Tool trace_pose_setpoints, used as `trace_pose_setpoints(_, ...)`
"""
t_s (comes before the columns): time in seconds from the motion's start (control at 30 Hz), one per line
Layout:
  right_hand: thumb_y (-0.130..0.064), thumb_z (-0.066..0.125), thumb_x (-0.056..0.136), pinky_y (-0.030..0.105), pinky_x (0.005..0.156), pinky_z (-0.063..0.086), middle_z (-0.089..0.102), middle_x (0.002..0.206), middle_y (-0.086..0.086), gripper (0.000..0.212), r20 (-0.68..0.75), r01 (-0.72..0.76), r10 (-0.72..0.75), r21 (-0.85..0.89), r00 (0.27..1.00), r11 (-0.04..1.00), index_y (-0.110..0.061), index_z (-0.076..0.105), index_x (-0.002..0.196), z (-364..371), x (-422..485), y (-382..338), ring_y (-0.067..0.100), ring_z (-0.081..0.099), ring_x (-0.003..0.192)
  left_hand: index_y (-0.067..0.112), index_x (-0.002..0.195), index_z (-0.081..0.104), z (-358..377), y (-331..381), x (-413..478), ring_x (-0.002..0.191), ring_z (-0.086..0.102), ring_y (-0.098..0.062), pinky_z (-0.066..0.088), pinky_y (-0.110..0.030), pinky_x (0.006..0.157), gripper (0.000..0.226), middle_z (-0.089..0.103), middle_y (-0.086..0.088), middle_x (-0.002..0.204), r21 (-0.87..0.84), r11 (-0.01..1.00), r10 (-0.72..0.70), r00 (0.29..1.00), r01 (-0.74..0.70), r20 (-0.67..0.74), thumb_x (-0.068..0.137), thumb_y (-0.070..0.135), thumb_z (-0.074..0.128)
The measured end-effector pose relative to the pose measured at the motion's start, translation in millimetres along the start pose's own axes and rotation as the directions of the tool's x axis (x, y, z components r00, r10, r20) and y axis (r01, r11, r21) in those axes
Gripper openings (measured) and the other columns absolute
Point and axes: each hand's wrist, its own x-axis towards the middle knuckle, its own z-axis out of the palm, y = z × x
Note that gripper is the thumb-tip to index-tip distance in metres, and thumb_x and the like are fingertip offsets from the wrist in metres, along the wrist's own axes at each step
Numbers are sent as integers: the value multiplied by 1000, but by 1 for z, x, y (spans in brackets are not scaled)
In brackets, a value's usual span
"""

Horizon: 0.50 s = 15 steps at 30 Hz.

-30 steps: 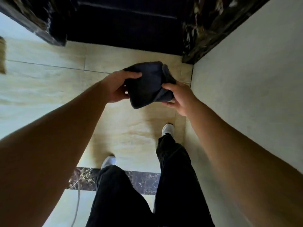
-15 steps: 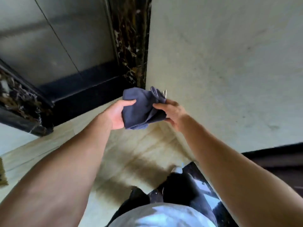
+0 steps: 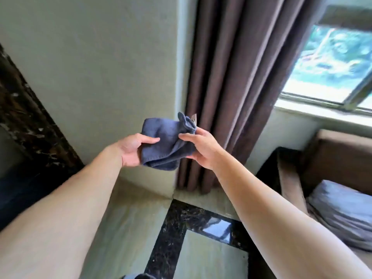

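A bunched dark blue cloth (image 3: 166,140) hangs in the air in front of me, held between both hands. My left hand (image 3: 133,149) grips its left side, thumb on top and fingers hidden behind the fabric. My right hand (image 3: 202,149) grips its right side, thumb pressed on the front folds. A small white tag sticks up from the cloth's upper right corner.
A pale wall (image 3: 100,67) stands straight ahead, with a brown curtain (image 3: 237,77) to its right and a window (image 3: 334,63) beyond. A brown armchair with a grey cushion (image 3: 342,210) sits at the right. Dark marble trim (image 3: 26,117) runs along the left; beige floor with a black marble band (image 3: 173,230) lies below.
My view has swung up and to the right, from the floor and my legs to the wall, curtain and window. Both hands still hold the cloth between them.
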Motion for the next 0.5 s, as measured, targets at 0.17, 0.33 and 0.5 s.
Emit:
trace_pose_setpoints(0.17,6,57,86,50,84,56,71,99,11,34,-314,84,-61,60,947,995,-13,64,114,-191,-154,6,28,68,89,4,98,78,217,-88,63,93,75,-24,61,-36,74,26,77,-13,104,115,988,-128,958,102,255,79,6,61)
trace_pose_setpoints(0.33,8,58,85,35,61,60,69,82,10,22,-707,110,-29,69,707,992,-13,63,91,-369,-360,32,23,69,70,11,108,72,467,-204,89,84,75,-29,63,-41,70,38,77,-14,102,329,933,-300,819,145,489,76,-5,60)
trace_pose_setpoints(0.5,11,57,81,45,72,57,68,93,17,25,-918,263,61,176,393,949,-11,62,94,-473,-522,72,32,67,82,17,126,61,656,-293,76,100,70,-31,55,-46,90,51,71,-13,120,520,843,-479,629,137,613,86,-11,49)
